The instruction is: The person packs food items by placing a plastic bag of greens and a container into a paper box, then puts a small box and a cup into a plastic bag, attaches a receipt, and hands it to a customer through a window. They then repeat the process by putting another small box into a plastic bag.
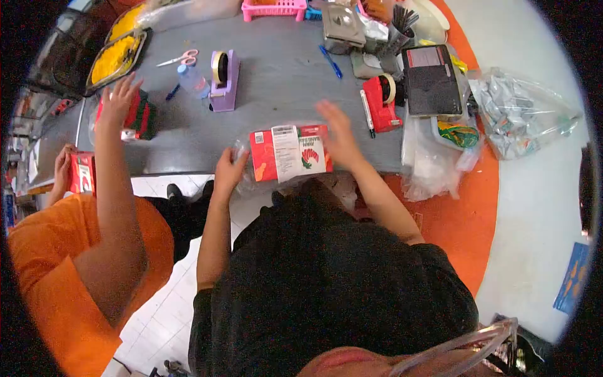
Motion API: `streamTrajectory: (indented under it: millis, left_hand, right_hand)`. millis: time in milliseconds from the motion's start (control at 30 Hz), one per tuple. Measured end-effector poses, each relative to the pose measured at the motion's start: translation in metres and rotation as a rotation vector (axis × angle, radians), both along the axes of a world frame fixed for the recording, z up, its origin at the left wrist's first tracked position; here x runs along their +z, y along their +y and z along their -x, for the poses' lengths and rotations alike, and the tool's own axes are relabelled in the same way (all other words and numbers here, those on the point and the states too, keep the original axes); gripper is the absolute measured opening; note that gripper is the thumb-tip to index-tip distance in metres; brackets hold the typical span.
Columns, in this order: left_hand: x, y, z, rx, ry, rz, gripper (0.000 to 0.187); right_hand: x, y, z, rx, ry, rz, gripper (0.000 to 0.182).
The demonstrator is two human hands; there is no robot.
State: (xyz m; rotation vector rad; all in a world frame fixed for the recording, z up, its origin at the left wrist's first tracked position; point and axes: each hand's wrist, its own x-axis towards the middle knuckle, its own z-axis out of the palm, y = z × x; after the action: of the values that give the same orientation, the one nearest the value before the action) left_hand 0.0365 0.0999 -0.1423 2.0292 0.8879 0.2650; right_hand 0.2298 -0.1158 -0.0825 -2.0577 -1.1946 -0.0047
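Observation:
A red box (264, 164) with a white label lies at the table's front edge, on or partly inside clear plastic. At its left end, my left hand (231, 168) touches the clear plastic, thumb and fingers apart. My right hand (338, 135) is at the box's right end, its fingers spread and slightly blurred, with nothing seen in it.
A person in orange at the left holds a red box (83, 173) near stacked red and green boxes (139, 116). Beyond my box are a purple tape dispenser (225, 81), a bottle (193, 81) and scissors (188, 57). A red tape dispenser (380, 107) stands right.

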Motion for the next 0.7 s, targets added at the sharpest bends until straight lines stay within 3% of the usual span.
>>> streamTrajectory:
  millis: [67, 100, 167, 233, 300, 367, 500, 533, 567, 600, 667, 700]
  left_hand:
    - [0.007, 0.004, -0.014, 0.010, 0.079, 0.016, 0.035]
    - [0.009, 0.006, -0.022, 0.017, 0.146, 0.024, 0.034]
    - [-0.005, 0.017, -0.036, 0.012, 0.057, 0.135, 0.032]
    - [-0.001, 0.016, -0.043, 0.016, -0.039, 0.244, 0.030]
    - [0.018, 0.009, -0.048, 0.069, -0.302, -0.123, 0.028]
    - [0.030, 0.006, -0.043, 0.045, -0.313, -0.135, 0.030]
    - [0.028, -0.013, -0.015, 0.062, -0.275, -0.179, 0.048]
    - [0.034, -0.017, -0.007, 0.061, -0.272, -0.176, 0.048]
    - [0.040, -0.018, 0.004, -0.015, -0.059, 0.054, 0.055]
    - [0.044, -0.019, 0.010, -0.093, 0.154, 0.283, 0.061]
    - [0.024, -0.027, 0.017, -0.072, 0.030, 0.385, 0.061]
    - [0.026, -0.032, 0.015, -0.045, -0.099, 0.483, 0.060]
  right_hand:
    - [-0.021, -0.005, -0.019, -0.421, 0.358, 0.285, 0.043]
    - [-0.025, -0.004, -0.026, -0.425, 0.365, 0.290, 0.043]
    - [-0.032, -0.004, -0.037, -0.239, 0.916, 0.326, 0.037]
    - [-0.048, -0.005, -0.040, -0.277, 0.855, 0.177, 0.032]
    - [-0.063, -0.008, -0.036, -0.311, 0.797, 0.029, 0.026]
    - [-0.073, -0.018, -0.022, -0.364, 0.745, -0.328, 0.036]
    - [-0.046, -0.047, 0.021, -0.315, 0.856, -0.316, 0.053]
    - [-0.036, -0.055, 0.033, -0.171, 0.837, -0.266, 0.063]
    - [-0.032, -0.060, 0.039, -0.028, 0.815, -0.214, 0.072]
    - [-0.033, -0.062, 0.039, -0.031, 0.818, -0.212, 0.072]
    - [-0.035, -0.065, 0.038, -0.086, 0.615, 0.071, 0.073]
    - [-0.033, -0.064, 0.035, -0.084, 0.616, 0.073, 0.073]
